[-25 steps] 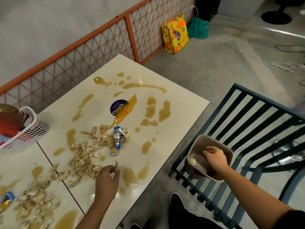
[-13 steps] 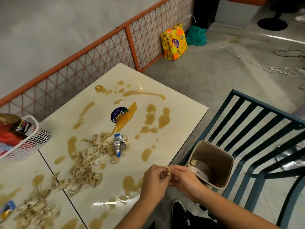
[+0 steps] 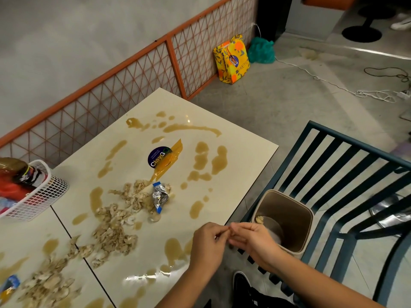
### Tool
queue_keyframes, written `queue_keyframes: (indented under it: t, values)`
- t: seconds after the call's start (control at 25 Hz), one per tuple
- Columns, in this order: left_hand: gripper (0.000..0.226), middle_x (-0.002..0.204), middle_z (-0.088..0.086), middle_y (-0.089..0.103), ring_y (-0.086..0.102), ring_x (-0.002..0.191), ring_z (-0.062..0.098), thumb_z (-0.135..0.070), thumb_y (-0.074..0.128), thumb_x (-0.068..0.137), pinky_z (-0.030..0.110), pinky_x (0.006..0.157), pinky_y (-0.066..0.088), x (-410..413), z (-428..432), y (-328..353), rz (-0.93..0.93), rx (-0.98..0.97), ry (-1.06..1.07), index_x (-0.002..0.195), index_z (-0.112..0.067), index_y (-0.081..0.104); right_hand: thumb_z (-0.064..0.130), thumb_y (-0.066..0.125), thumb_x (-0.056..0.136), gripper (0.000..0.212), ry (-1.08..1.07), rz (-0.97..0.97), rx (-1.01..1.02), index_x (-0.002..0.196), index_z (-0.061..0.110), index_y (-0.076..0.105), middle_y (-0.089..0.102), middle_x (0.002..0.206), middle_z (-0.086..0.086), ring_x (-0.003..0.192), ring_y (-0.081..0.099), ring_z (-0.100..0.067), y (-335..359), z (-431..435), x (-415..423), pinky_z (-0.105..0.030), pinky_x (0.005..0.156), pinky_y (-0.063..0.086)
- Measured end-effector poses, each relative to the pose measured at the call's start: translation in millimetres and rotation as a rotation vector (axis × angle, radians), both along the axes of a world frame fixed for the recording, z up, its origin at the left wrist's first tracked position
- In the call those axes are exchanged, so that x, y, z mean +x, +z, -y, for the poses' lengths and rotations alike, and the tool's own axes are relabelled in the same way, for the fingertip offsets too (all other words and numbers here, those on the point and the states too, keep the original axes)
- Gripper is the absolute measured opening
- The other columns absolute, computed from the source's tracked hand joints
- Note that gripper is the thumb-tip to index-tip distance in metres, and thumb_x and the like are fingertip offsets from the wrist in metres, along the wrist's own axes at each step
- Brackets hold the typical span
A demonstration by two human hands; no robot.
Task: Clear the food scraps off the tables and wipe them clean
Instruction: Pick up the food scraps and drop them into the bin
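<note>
Containers. A tan bin (image 3: 295, 215) stands on the floor between the desk (image 3: 240, 138) edge and a dark slatted chair (image 3: 338, 172); inside lie one pale scrap against the near-left wall and a round greyish item whose nature is unclear. A white mesh basket (image 3: 42, 196) sits at the left on the desk, holding a brown-capped bottle and red packaging, partly cut off by the frame.

Task items. Food scraps (image 3: 111, 232) lie in a loose band across the joint between the desk and a second desk (image 3: 26, 232) abutting it. A crumpled foil wrapper (image 3: 160, 196) rests among them. Brown sauce puddles (image 3: 219, 160) dot the surface around a round dark sticker (image 3: 155, 158) overlaid by an orange strip.

Hands. The left hand (image 3: 208, 243) and right hand (image 3: 252, 241) meet above the desk's near corner, beside the bin, fingers curled and tips pinched together. Anything held between them is too blurred to make out.

Surroundings. An orange wire fence (image 3: 133, 85) lines the wall. A yellow bag (image 3: 232, 58) and a green bag (image 3: 260, 51) stand at its far end. Cables trail over the floor.
</note>
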State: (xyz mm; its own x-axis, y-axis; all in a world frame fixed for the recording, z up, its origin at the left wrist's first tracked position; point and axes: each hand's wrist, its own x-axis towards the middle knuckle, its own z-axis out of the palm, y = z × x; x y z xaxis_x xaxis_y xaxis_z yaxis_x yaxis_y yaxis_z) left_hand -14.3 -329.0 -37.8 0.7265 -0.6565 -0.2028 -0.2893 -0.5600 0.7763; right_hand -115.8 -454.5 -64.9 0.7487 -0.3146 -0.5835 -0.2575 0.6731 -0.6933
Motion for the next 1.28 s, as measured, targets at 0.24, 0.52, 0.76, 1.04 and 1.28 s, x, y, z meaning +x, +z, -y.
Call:
queue_keyframes:
  t: [0.24,0.52,0.76,1.04,1.28]
  values:
    - [0.036,0.101,-0.011,0.067,0.062,0.092,0.004,-0.017,0.064,0.088,0.021,0.091,0.053,-5.4,3.8,-3.0,-0.272,-0.013,-0.112,0.113,-0.044,0.067,0.002,0.073,0.084,0.016,-0.091,-0.066,-0.055,0.097,-0.007,0.075,0.07,0.103,-0.034,0.09,0.066,-0.036,-18.9,10.1,-10.0,-0.047,0.092,0.054]
    - [0.021,0.097,-0.008,0.07,0.061,0.084,-0.001,-0.019,0.062,0.094,0.009,0.07,0.047,0.2,2.0,-4.4,-0.26,0.051,-0.031,0.111,-0.027,0.072,0.012,0.062,0.098,0.009,-0.175,-0.535,-0.321,0.105,0.012,0.068,0.067,0.105,-0.013,0.091,0.066,-0.028,-49.8,67.9,-42.1,-0.04,0.075,0.06]
    - [0.016,0.09,-0.013,0.072,0.062,0.078,0.007,-0.017,0.062,0.092,0.012,0.066,0.049,7.3,-6.4,-9.3,-0.221,0.077,0.063,0.098,-0.026,0.075,0.019,0.059,0.101,0.013,-0.127,-0.633,-0.429,0.111,0.012,0.065,0.064,0.107,-0.01,0.093,0.062,-0.026,-67.0,91.1,-54.2,-0.039,0.072,0.055]
    - [0.016,0.088,-0.016,0.073,0.063,0.079,-0.002,-0.017,0.064,0.091,0.008,0.066,0.046,8.2,-28.3,-15.1,-0.203,0.079,0.148,0.092,-0.028,0.075,0.019,0.05,0.104,0.019,-0.018,-0.63,-0.415,0.12,0.015,0.06,0.061,0.109,-0.009,0.093,0.06,-0.025,-60.3,86.1,-44.8,-0.036,0.069,0.052]
    - [0.015,0.086,-0.013,0.073,0.063,0.077,-0.004,-0.015,0.065,0.091,0.006,0.065,0.044,15.8,-67.3,-11.0,-0.215,0.059,0.263,0.09,-0.026,0.075,0.014,0.055,0.1,0.016,0.293,-0.498,-0.627,0.112,0.018,0.065,0.068,0.101,-0.007,0.087,0.065,-0.019,-36.2,37.3,5.5,-0.027,0.068,0.051]
